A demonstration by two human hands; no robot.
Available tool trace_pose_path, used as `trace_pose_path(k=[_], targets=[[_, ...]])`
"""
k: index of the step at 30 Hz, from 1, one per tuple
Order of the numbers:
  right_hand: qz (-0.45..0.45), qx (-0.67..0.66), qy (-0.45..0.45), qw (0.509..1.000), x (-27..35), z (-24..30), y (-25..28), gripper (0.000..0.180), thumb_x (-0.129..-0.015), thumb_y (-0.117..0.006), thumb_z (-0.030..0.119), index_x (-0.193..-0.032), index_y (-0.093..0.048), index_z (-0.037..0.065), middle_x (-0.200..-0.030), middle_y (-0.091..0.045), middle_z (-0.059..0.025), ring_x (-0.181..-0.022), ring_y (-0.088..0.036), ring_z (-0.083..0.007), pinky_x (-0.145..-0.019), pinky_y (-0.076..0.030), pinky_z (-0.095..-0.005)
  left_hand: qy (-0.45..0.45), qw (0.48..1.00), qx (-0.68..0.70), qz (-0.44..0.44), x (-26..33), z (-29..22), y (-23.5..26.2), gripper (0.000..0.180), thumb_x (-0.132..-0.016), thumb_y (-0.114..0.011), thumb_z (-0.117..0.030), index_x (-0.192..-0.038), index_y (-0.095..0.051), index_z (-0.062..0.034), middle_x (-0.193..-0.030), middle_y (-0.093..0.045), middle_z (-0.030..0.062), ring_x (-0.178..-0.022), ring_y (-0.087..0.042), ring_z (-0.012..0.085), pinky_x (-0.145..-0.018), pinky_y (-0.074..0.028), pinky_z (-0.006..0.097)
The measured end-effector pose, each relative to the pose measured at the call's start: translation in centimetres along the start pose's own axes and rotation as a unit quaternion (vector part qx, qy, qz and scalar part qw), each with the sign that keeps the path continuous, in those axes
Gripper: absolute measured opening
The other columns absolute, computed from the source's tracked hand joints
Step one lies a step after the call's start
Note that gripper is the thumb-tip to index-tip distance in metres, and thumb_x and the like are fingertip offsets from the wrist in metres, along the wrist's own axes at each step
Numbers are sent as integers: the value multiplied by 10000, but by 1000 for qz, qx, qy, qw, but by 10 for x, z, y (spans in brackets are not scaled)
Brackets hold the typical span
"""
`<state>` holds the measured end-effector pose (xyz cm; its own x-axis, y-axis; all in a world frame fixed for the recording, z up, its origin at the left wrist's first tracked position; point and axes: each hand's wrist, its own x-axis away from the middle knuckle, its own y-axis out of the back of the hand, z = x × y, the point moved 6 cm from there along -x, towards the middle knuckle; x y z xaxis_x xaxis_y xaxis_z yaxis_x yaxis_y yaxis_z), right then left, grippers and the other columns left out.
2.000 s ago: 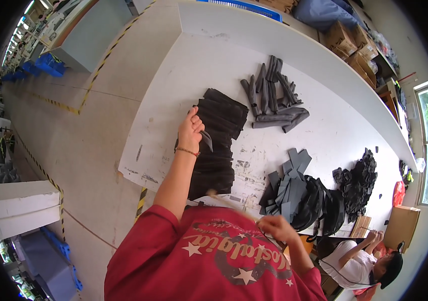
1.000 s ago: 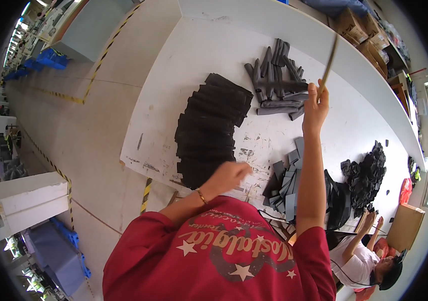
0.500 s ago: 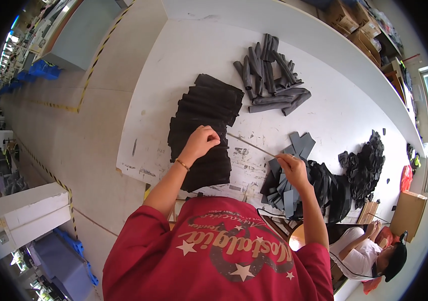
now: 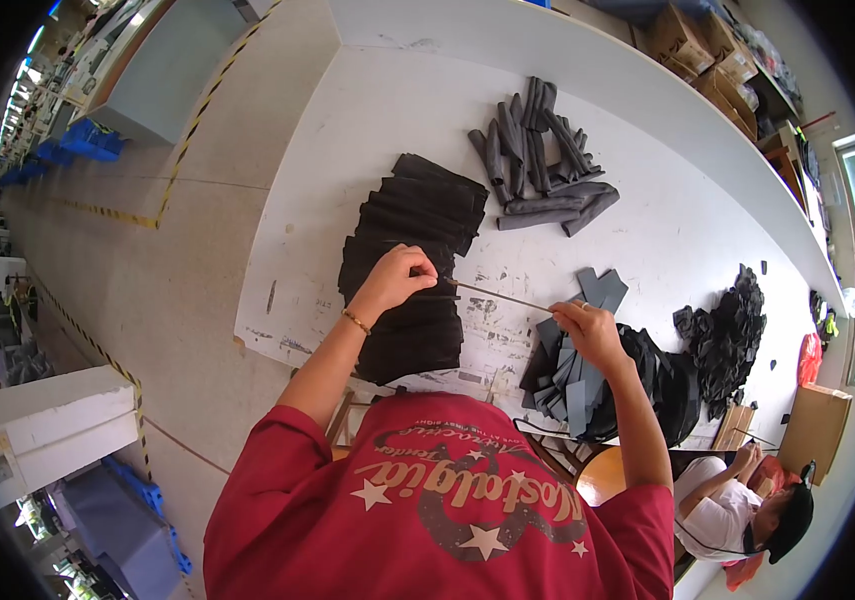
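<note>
My right hand (image 4: 590,328) grips one end of a thin, straight rod (image 4: 502,295), which points left across the white table. Close to the rod's far end, my left hand (image 4: 399,277) has its thumb and fingertips pinched together. Whatever lies between those fingertips is too small to make out, and I cannot tell if they touch the rod. Under my left hand lies a wide row of overlapping black fabric pieces (image 4: 415,210). Flat grey strips (image 4: 575,395) are heaped just below my right hand, beside bundled black pieces (image 4: 669,385).
Dark grey rolled tubes (image 4: 537,165) are piled farther back on the white table (image 4: 317,120). A heap of small black pieces (image 4: 727,335) sits to the right. Along the back runs a raised white panel (image 4: 587,60). A person in white (image 4: 712,505) sits at the lower right.
The rod's left end has dropped slightly toward me, so the rod lies flatter. The fingers of my left hand have shifted a little and stay pinched. My right hand has hardly moved.
</note>
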<state>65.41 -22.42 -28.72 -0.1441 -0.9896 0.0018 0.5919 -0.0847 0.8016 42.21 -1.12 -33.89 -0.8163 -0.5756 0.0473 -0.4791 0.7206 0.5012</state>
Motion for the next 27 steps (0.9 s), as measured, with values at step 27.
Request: trace_pose_path(k=[27], targets=[[-103,-222,-127,961,-2,87,-136,193,-916,-495,51,-1092,-546,-10,-751,-598,-239,-678,-614,-380,-612,-474,-414,182,574,749,-276,14,-9,-66,247,-842,-714,-236,-981,-639,-46,-769,-643,62,-699,-627,202,-747,-547,374]])
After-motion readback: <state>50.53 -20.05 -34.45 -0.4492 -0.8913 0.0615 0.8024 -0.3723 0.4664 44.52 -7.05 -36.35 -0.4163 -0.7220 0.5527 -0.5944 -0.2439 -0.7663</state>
